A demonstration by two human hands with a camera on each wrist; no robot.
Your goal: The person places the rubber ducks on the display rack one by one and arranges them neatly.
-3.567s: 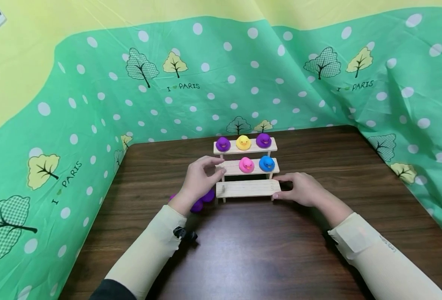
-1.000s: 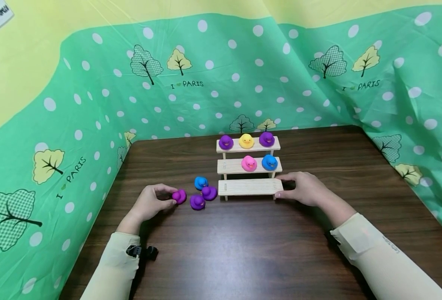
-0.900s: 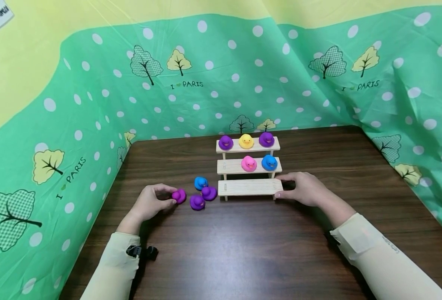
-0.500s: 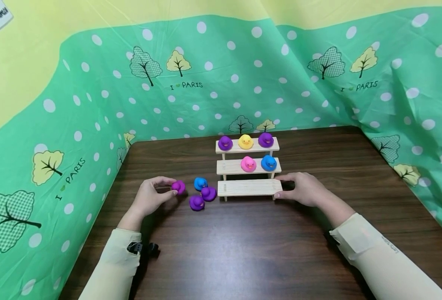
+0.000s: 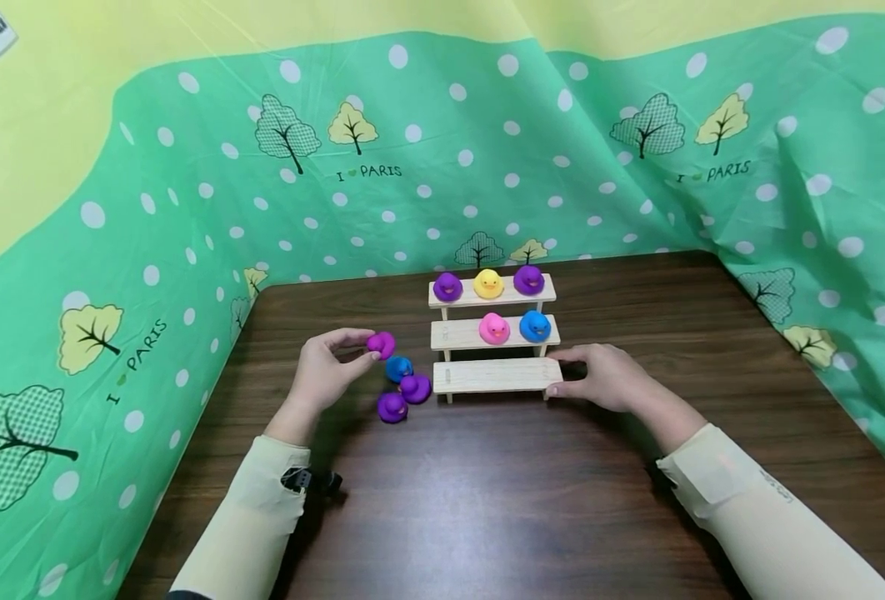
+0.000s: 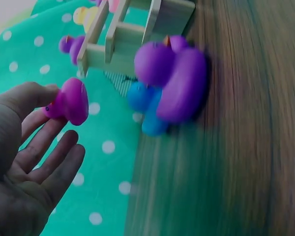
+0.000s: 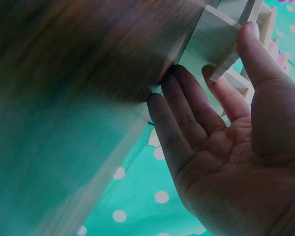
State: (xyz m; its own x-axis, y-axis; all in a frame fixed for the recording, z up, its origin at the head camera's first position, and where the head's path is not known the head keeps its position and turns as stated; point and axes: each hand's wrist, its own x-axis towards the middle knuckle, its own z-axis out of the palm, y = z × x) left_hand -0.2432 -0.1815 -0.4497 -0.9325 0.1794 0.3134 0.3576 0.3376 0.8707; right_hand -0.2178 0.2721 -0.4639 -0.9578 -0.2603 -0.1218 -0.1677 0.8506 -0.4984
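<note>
In the head view, the left hand pinches a smooth magenta duck off the dark, wood-grained table, near a glossy blue duck and two rounded purple ducks clustered beside the wooden stand. The right hand grips the right end of the stand's lowest plank. The stand is pale, straight-grained, three-tiered, on thin square legs. Its top tier bears a purple, a yellow and a purple duck; its middle tier, a pink and a blue one. Dotted green cloth hangs behind.

In the left wrist view, thumb and finger hold the magenta duck, the other fingers loosely extended.

In the right wrist view, thumb and index finger span the plank's edges; the remaining fingers reach toward the tabletop.
</note>
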